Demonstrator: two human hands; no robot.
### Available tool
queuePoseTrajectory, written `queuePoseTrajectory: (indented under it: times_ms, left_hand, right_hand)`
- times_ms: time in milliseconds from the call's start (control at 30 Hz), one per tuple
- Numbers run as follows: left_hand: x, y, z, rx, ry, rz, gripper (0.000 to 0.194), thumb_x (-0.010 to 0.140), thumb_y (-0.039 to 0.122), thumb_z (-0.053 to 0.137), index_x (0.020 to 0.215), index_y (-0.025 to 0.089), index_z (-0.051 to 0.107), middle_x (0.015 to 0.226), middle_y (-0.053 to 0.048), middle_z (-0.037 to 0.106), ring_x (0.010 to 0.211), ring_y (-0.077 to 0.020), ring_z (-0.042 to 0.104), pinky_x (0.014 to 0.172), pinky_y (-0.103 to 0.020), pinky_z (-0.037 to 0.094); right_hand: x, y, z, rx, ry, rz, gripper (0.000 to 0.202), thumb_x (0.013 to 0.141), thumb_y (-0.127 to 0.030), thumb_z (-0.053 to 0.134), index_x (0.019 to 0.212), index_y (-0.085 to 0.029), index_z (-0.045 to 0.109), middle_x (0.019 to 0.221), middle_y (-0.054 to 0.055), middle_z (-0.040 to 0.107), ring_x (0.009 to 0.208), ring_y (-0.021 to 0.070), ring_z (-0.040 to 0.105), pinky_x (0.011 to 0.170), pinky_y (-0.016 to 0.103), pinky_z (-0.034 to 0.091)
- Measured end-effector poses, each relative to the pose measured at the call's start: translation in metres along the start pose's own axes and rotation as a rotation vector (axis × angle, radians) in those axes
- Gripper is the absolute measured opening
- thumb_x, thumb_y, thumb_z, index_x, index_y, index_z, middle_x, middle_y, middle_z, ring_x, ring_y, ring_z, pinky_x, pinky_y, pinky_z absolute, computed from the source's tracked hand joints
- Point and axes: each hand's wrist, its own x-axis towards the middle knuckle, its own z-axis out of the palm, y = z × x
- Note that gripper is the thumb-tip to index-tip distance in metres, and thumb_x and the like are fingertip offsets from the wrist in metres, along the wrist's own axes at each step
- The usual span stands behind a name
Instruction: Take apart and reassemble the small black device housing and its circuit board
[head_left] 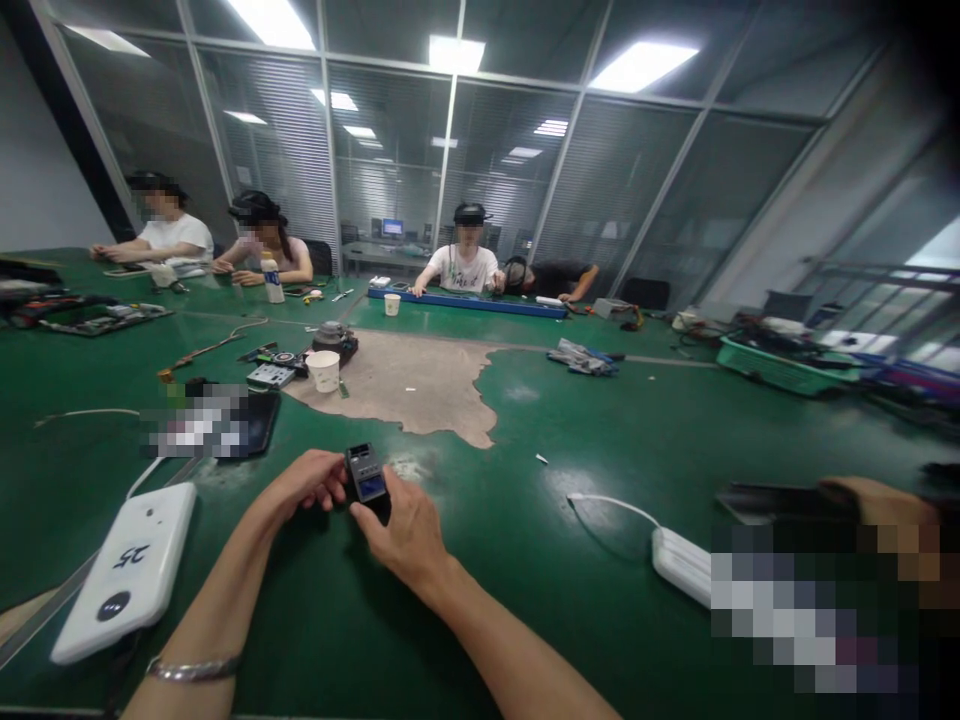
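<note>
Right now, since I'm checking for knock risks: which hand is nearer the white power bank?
Left. The left hand is just up-right of the white power bank; the right hand is farther right.

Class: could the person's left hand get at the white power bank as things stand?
Probably yes. The power bank lies uncovered beside the left forearm, but the left hand now holds the small device.

Two hands (pixel 307 482) on one device (pixel 365 473); two paper cups (pixel 324 370); one bottle (pixel 273 279); four people (pixel 466 262) along the table's (pixel 525 560) far edge; one white pack (pixel 127 570); one basket (pixel 780 368).
</note>
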Motion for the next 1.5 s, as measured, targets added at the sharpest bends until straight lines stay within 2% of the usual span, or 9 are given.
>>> queuePoseTrajectory:
  times_ms: [167, 333, 500, 700, 1000, 1067, 1200, 1367, 1500]
  left_hand:
    - [0.0, -0.001, -0.001, 0.003, 0.002, -0.001, 0.052, 0.072, 0.061, 0.044, 0.078, 0.012, 0.06, 0.062, -0.008, 0.067, 0.041, -0.0121, 0.055, 0.036, -0.019, 0.023]
    - [0.003, -0.005, -0.001, 0.006, -0.013, -0.014, 0.048, 0.072, 0.057, 0.044, 0.079, 0.012, 0.06, 0.064, -0.008, 0.068, 0.042, -0.0126, 0.056, 0.036, -0.019, 0.023]
    - [0.004, -0.006, -0.001, 0.011, -0.017, -0.013, 0.046, 0.072, 0.055, 0.045, 0.081, 0.012, 0.06, 0.066, -0.009, 0.069, 0.042, -0.0118, 0.055, 0.036, -0.018, 0.022]
    - [0.003, -0.005, -0.001, 0.031, -0.019, -0.009, 0.045, 0.073, 0.052, 0.045, 0.082, 0.012, 0.061, 0.067, -0.009, 0.069, 0.043, -0.0125, 0.057, 0.036, -0.019, 0.024]
    - [0.0, 0.0, 0.0, 0.058, -0.023, -0.022, 0.045, 0.071, 0.051, 0.047, 0.082, 0.011, 0.062, 0.068, -0.01, 0.07, 0.044, -0.0125, 0.057, 0.037, -0.019, 0.025]
    - [-0.001, 0.001, 0.0, 0.058, -0.031, -0.019, 0.045, 0.072, 0.052, 0.046, 0.083, 0.011, 0.063, 0.069, -0.01, 0.07, 0.044, -0.0123, 0.057, 0.037, -0.019, 0.025]
    - [-0.004, 0.005, 0.001, 0.067, -0.053, -0.001, 0.046, 0.073, 0.054, 0.045, 0.082, 0.012, 0.063, 0.069, -0.01, 0.07, 0.044, -0.0121, 0.057, 0.037, -0.019, 0.025]
    - [-0.006, 0.01, 0.005, 0.077, -0.047, -0.03, 0.045, 0.072, 0.053, 0.045, 0.08, 0.012, 0.063, 0.068, -0.01, 0.07, 0.044, -0.0124, 0.057, 0.037, -0.019, 0.027]
    - [-0.005, 0.009, 0.005, 0.067, -0.049, -0.033, 0.047, 0.072, 0.055, 0.046, 0.08, 0.012, 0.063, 0.069, -0.01, 0.07, 0.045, -0.0124, 0.058, 0.037, -0.019, 0.026]
  right_hand:
    - [0.003, -0.009, -0.008, 0.054, 0.048, 0.026, 0.043, 0.082, -0.045, 0.054, 0.114, -0.017, 0.053, 0.089, 0.008, 0.064, 0.08, 0.0208, 0.06, 0.071, 0.029, 0.045]
    - [0.014, -0.017, -0.028, 0.166, 0.126, 0.033, 0.036, 0.085, -0.043, 0.051, 0.111, -0.019, 0.055, 0.083, 0.003, 0.064, 0.071, 0.0164, 0.058, 0.067, 0.026, 0.044]
    - [0.025, -0.002, -0.043, 0.158, 0.202, 0.141, 0.036, 0.085, -0.041, 0.049, 0.115, -0.022, 0.054, 0.086, 0.002, 0.066, 0.069, 0.0155, 0.058, 0.066, 0.025, 0.043]
    - [0.028, 0.021, -0.043, -0.009, 0.112, 0.268, 0.032, 0.083, -0.044, 0.049, 0.105, -0.022, 0.058, 0.085, 0.004, 0.066, 0.078, 0.0191, 0.062, 0.069, 0.026, 0.043]
    - [0.02, 0.023, -0.045, -0.314, -0.136, 0.304, 0.041, 0.077, -0.053, 0.053, 0.098, -0.017, 0.056, 0.084, 0.011, 0.064, 0.078, 0.0259, 0.062, 0.068, 0.033, 0.043]
    - [0.019, 0.021, -0.045, -0.325, -0.135, 0.271, 0.045, 0.076, -0.054, 0.054, 0.102, -0.017, 0.054, 0.087, 0.011, 0.064, 0.082, 0.0264, 0.061, 0.07, 0.035, 0.044]
    - [0.018, 0.017, -0.047, -0.31, -0.047, 0.182, 0.055, 0.075, -0.051, 0.057, 0.117, -0.018, 0.046, 0.097, 0.01, 0.062, 0.092, 0.0265, 0.057, 0.074, 0.034, 0.044]
    - [0.019, 0.015, -0.047, -0.321, -0.021, 0.16, 0.032, 0.08, -0.045, 0.053, 0.1, -0.019, 0.054, 0.084, 0.007, 0.062, 0.085, 0.0247, 0.057, 0.07, 0.032, 0.043]
    - [0.02, 0.014, -0.048, -0.343, -0.031, 0.193, 0.029, 0.081, -0.042, 0.052, 0.096, -0.018, 0.056, 0.082, 0.009, 0.062, 0.08, 0.0233, 0.059, 0.068, 0.031, 0.042]
